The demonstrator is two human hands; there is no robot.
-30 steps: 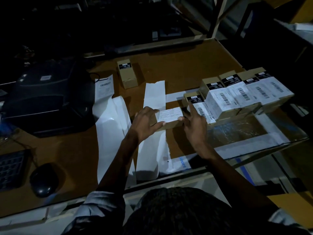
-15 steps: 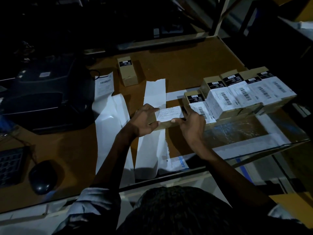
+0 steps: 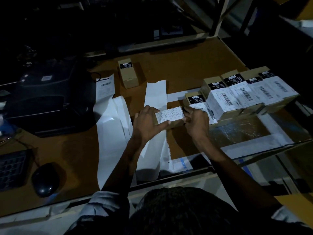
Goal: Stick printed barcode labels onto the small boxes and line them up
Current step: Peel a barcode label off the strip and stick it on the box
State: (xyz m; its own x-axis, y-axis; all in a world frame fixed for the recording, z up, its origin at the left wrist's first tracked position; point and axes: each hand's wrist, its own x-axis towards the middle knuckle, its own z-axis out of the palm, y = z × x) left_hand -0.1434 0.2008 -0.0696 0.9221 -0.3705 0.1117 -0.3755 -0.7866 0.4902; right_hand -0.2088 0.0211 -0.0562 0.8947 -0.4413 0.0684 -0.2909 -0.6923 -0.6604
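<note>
A small tan box [image 3: 174, 123] with a white printed label [image 3: 169, 114] on its top is held between both hands just above the brown desk. My left hand [image 3: 147, 126] grips its left end, thumb along the label's near edge. My right hand [image 3: 197, 122] holds its right end, fingers at the label's right edge. To the right stands a row of several labelled boxes [image 3: 237, 95], side by side. One unlabelled tan box [image 3: 128, 73] lies alone at the back. A printed label [image 3: 105, 88] hangs out of the black printer [image 3: 44, 97].
Long white backing strips [image 3: 113, 133] lie on the desk under and left of my arms. A black mouse [image 3: 44, 179] and a keyboard [image 3: 11, 168] sit at the near left. A glass panel edge [image 3: 254, 146] runs along the desk's near right side.
Both hands shifted a little on the box: the right hand's fingers closed in on the label's right edge, the left thumb slid along its near edge. The view moved slightly.
</note>
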